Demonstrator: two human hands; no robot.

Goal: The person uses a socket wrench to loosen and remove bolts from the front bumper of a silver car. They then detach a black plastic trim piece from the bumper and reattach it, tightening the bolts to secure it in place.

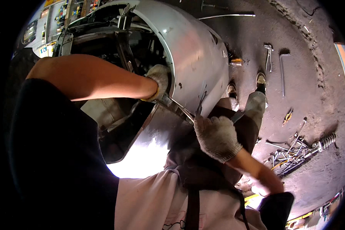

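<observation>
A dark, stained workshop floor point(310, 96) is seen on the right. Far off, a long thin metal rod point(226, 15) is laid across it. Nearer, an adjustable wrench point(268, 56) and an L-shaped bar point(282, 71) are set side by side, with a small orange-handled tool point(236, 61) to their left. Yellow-handled pliers point(287, 117) are found nearer still. At the near right, a pile of metal tools point(287, 155) is heaped beside a coil spring strut point(325, 141). Shelves of coloured goods point(71, 9) are visible at the far left.
</observation>
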